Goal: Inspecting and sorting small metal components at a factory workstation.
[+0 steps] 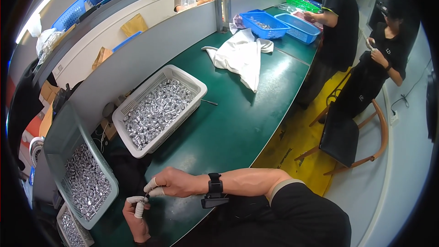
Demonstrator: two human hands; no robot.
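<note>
We pinched with our right grip [176, 183], its forearm [247, 185] stretching rightward; our left grip [132, 219] curled just below, fingertips [139, 209] raised toward it.

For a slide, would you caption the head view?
Left hand and right hand meet at a small silvery metal piece.

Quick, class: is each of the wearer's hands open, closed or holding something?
Left hand: closed, pinching a small silvery metal piece.
Right hand: closed in a pinch beside it; its hold is too small to tell.
</note>
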